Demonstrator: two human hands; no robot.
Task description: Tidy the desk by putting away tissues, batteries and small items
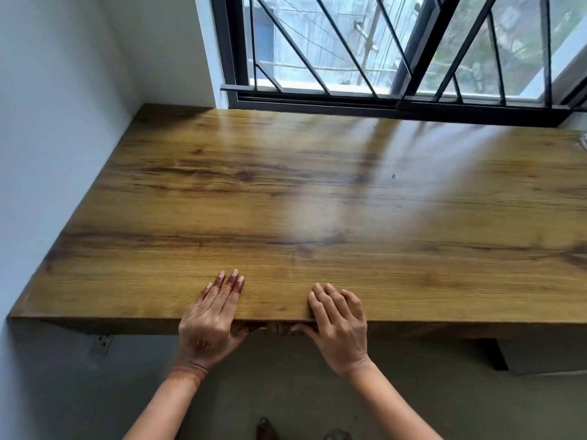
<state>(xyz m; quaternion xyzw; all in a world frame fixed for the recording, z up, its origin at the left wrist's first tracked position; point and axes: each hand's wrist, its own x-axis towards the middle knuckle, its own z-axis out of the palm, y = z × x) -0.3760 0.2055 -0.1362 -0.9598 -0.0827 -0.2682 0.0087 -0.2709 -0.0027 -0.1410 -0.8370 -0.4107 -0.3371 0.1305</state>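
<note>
Two hands rest flat on the near edge of one wooden desk (317, 192). The left hand (211, 319) and right hand (338, 328) lie near each other, fingers spread on top, thumbs under the edge; neither grip holds anything. One barred window (381, 49) runs behind. One wall socket (102, 343) sits below the desk.

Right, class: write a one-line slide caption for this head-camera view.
Both hands, left hand and right hand, rest flat on the near edge of a wooden desk beneath a barred window.
</note>
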